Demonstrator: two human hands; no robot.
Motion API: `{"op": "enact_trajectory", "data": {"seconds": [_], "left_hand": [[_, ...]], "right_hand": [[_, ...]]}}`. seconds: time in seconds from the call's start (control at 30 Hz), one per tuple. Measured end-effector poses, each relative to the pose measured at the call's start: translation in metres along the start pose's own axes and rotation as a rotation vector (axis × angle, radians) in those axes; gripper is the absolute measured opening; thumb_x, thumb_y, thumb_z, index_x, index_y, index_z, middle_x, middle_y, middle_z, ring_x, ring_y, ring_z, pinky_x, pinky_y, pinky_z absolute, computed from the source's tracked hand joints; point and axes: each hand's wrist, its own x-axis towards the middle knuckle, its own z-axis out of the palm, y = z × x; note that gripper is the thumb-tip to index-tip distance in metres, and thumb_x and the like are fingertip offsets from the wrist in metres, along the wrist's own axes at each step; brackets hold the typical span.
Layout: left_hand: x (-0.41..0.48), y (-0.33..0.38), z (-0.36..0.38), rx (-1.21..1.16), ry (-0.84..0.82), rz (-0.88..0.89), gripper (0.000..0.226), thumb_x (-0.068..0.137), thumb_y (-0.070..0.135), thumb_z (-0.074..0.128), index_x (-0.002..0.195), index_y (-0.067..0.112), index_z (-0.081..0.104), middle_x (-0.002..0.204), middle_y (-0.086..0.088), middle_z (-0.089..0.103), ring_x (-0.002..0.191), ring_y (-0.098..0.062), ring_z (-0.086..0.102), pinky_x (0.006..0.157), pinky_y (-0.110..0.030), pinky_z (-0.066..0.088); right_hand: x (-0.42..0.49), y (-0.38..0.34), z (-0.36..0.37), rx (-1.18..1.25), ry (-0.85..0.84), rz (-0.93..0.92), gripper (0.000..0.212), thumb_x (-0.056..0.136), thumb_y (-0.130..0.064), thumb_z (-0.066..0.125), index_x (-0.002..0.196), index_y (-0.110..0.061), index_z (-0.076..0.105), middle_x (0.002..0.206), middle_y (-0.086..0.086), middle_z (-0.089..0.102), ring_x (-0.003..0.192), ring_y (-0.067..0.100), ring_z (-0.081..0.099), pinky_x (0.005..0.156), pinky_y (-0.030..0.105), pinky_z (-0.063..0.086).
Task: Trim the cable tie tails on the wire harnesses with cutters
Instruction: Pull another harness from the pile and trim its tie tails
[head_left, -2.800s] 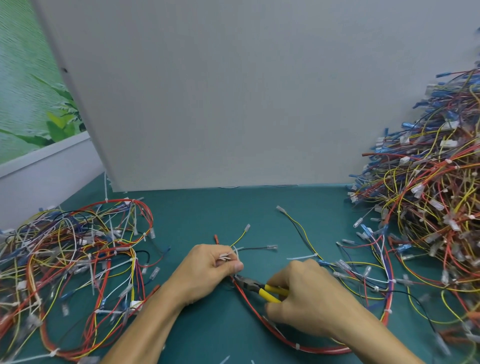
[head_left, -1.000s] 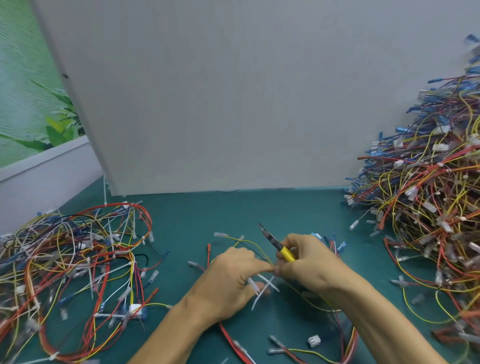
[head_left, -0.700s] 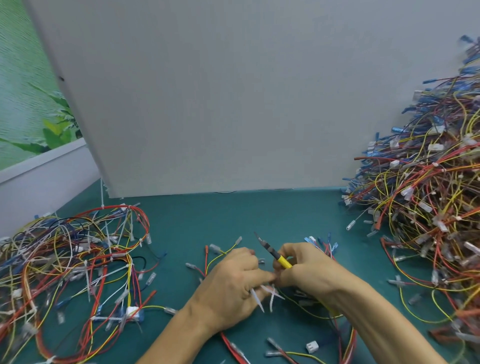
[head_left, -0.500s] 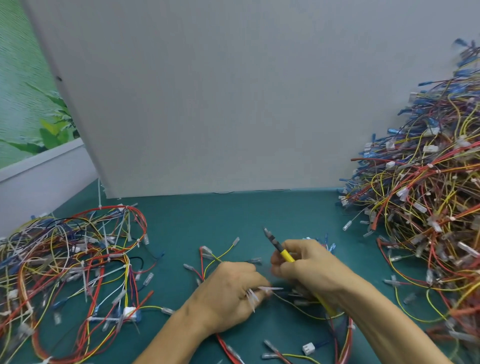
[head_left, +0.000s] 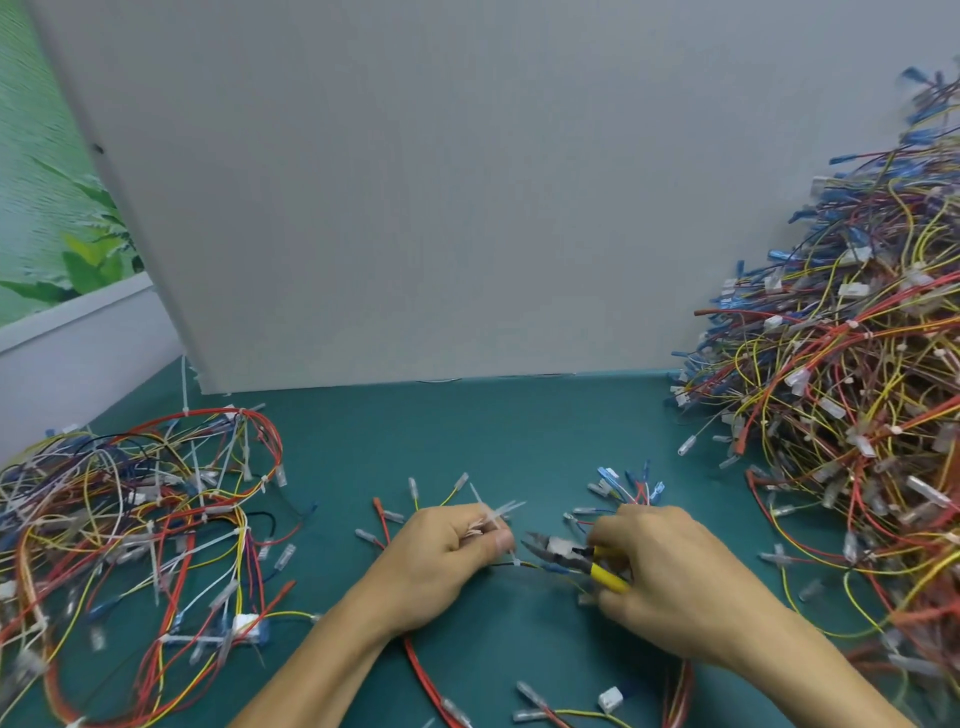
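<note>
Lining up the cutters for the next tie tail
Left hand pinches the wire harness low over the bench, a bunch of white tails sticking out of its curled fingers; right hand is clenched round the yellow-handled cutters, nose just beside a cable tie tail. Next, by my reading: seat the blades flush against the tie head, then squeeze

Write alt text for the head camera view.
A person's left hand grips a wire harness with white cable tie tails sticking up, while the right hand holds yellow-handled cutters pointed at it. On the teal table, a loose harness pile lies left and a taller heap right, before a grey board.
</note>
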Motion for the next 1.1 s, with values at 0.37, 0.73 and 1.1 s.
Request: {"op": "enact_trajectory", "data": {"seconds": [0.37, 0.73, 1.1], "left_hand": [[0.001, -0.002, 0.0, 0.051, 0.029, 0.031, 0.019, 0.093, 0.024, 0.06, 0.074, 0.024, 0.056, 0.054, 0.012, 0.042, 0.054, -0.005, 0.033, 0.054, -0.019, 0.03], [0.001, 0.002, 0.0, 0.059, 0.032, 0.025, 0.019, 0.093, 0.023, 0.059, 0.075, 0.018, 0.057, 0.061, 0.004, 0.041, 0.057, -0.009, 0.034, 0.057, -0.023, 0.031], [0.0, 0.001, 0.0, 0.051, 0.012, 0.036, 0.02, 0.092, 0.025, 0.058, 0.075, 0.017, 0.056, 0.058, 0.009, 0.04, 0.056, -0.009, 0.033, 0.055, -0.023, 0.029]], "right_hand": [[0.0, -0.009, 0.005, -0.309, 0.045, -0.064, 0.016, 0.085, -0.033, 0.046, 0.095, -0.023, 0.053, 0.098, -0.006, 0.047, 0.092, 0.028, 0.056, 0.06, 0.033, 0.028], [0.0, -0.01, 0.011, -0.356, 0.073, -0.066, 0.01, 0.087, -0.03, 0.045, 0.093, -0.023, 0.05, 0.101, -0.004, 0.048, 0.093, 0.029, 0.056, 0.057, 0.033, 0.026], [-0.002, -0.016, 0.008, -0.417, 0.176, -0.133, 0.038, 0.026, -0.02, 0.084, 0.045, -0.022, 0.052, 0.049, -0.006, 0.045, 0.033, 0.022, 0.046, 0.036, 0.023, 0.012]]}}
